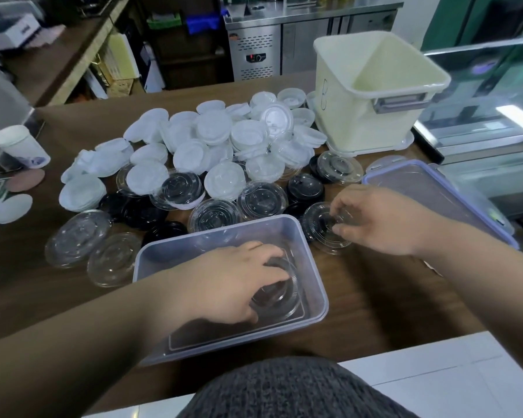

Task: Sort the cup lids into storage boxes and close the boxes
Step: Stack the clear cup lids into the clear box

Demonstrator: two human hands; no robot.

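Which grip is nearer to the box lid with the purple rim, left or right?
Right. The right grip pinches a clear lid just left of the purple-rimmed box lid; the left grip holds another lid inside the clear box, farther left.

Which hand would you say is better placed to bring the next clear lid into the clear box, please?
Likely the right hand: it pinches a clear lid just beside the clear box, while the left hand holds the stacked lids inside it.

Left hand (pixel 224 279) on lids (pixel 284 297) in box (pixel 151 257), right hand (pixel 375 221) on lid (pixel 317 224)
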